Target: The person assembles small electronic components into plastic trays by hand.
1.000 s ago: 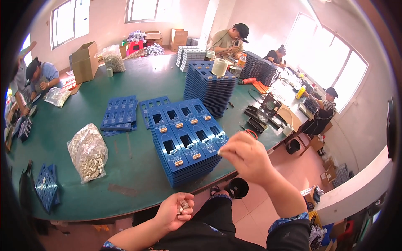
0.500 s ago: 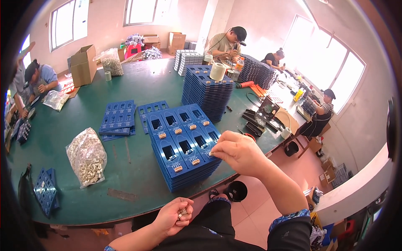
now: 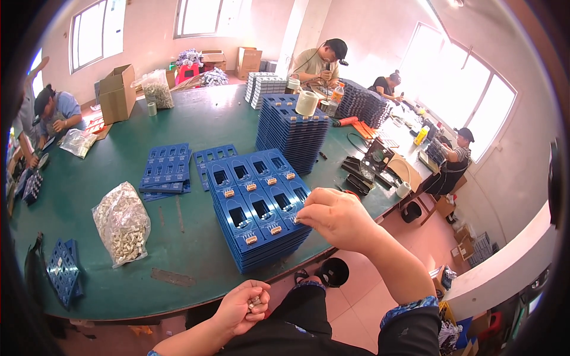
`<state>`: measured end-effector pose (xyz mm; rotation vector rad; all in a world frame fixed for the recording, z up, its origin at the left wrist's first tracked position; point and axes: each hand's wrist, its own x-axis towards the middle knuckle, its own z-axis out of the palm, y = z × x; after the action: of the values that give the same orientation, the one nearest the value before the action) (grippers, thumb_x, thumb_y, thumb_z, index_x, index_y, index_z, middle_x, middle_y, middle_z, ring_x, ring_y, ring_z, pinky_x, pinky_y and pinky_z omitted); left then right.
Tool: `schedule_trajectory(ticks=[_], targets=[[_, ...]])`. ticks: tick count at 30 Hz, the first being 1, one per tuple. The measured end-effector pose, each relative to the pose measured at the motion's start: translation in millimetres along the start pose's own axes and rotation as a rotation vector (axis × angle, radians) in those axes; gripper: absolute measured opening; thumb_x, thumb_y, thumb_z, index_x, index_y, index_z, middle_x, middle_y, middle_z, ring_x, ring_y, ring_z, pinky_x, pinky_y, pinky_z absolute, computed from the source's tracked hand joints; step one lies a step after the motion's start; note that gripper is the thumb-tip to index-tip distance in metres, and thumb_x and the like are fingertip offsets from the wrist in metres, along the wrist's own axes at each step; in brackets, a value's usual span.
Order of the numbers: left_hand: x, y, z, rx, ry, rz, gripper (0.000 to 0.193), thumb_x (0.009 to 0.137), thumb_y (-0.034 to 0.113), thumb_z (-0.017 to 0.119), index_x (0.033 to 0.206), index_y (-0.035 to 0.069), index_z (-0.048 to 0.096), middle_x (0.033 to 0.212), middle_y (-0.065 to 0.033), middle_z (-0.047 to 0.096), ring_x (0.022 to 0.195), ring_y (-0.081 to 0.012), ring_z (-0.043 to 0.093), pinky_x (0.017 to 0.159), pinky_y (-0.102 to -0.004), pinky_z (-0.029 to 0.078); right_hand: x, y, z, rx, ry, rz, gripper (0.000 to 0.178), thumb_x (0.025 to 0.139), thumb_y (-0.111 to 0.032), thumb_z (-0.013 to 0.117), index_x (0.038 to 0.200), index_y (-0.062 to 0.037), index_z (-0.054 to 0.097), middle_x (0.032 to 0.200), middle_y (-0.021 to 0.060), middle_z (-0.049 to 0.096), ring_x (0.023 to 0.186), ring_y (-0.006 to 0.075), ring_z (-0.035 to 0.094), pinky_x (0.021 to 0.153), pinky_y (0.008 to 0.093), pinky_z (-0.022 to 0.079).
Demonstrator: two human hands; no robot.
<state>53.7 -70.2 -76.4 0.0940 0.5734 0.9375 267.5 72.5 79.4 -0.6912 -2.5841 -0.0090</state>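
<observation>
In front of me a stack of blue circuit board panels (image 3: 240,249) stands near the table edge. Several small white pin connectors (image 3: 251,240) sit along the cut-out sections of its top panel. My right hand (image 3: 339,218) is over the panel's near right corner. Its thumb and fingers pinch a small pale connector there, mostly hidden by the fingertips. Below the table edge, my left hand (image 3: 238,310) is curled, palm up, around several loose white connectors (image 3: 255,302).
A clear bag of connectors (image 3: 123,228) lies left on the green table (image 3: 196,237). Flat blue panels (image 3: 164,170) lie behind it. A taller board stack (image 3: 292,139) bears a tape roll (image 3: 307,103). Black plastic parts (image 3: 359,178) lie right. Co-workers sit around the room.
My right hand stays at the same corner of the top panel, its fingertips shifting slightly. My left hand has moved a little, showing more of the connectors in it. The view has shifted slightly.
</observation>
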Motion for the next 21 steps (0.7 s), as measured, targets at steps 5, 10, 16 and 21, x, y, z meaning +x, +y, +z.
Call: schedule_trajectory(ticks=[5,10,16,21], targets=[[-2,0,0,0.001,-0.012,0.014,0.013,0.096,0.003,0.045,0.106,0.000,0.054,0.080,-0.0101,0.057,0.056,-0.0120,0.042,0.042,-0.0219,0.029,-2,-3,-4,-0.081,-0.043,-0.045,0.012,0.084,-0.012,0.071,0.095,-0.0093,0.071,0.093,0.0054,0.063,0.082,0.0240,0.065,0.067,0.0347,0.052],[-3,1,-1,0.000,-0.020,0.025,0.013,0.096,0.003,0.045,0.106,0.000,0.054,0.080,-0.0100,0.057,0.056,-0.0120,0.042,0.043,-0.0218,0.030,-12,-11,-4,-0.083,0.045,-0.078,0.025,0.081,-0.011,0.072,0.105,-0.0075,0.069,0.102,0.0063,0.064,0.087,0.0249,0.065,0.070,0.0350,0.053],[-4,0,-1,0.010,-0.033,0.035,0.015,0.098,0.007,0.044,0.106,0.000,0.055,0.080,-0.0095,0.057,0.056,-0.0119,0.042,0.043,-0.0216,0.029,-22,-18,10,-0.160,0.060,-0.096,0.029,0.078,-0.007,0.072,0.106,-0.0042,0.068,0.106,0.0069,0.063,0.089,0.0248,0.066,0.072,0.0342,0.055],[0,-2,-6,0.027,-0.031,0.027,0.021,0.101,0.018,0.044,0.107,0.001,0.055,0.079,-0.0092,0.057,0.056,-0.0115,0.042,0.042,-0.0215,0.029,-24,-19,15,-0.161,0.100,-0.127,0.032,0.074,-0.005,0.072,0.106,-0.0038,0.068,0.107,0.0076,0.063,0.083,0.0240,0.066,0.069,0.0333,0.055]])
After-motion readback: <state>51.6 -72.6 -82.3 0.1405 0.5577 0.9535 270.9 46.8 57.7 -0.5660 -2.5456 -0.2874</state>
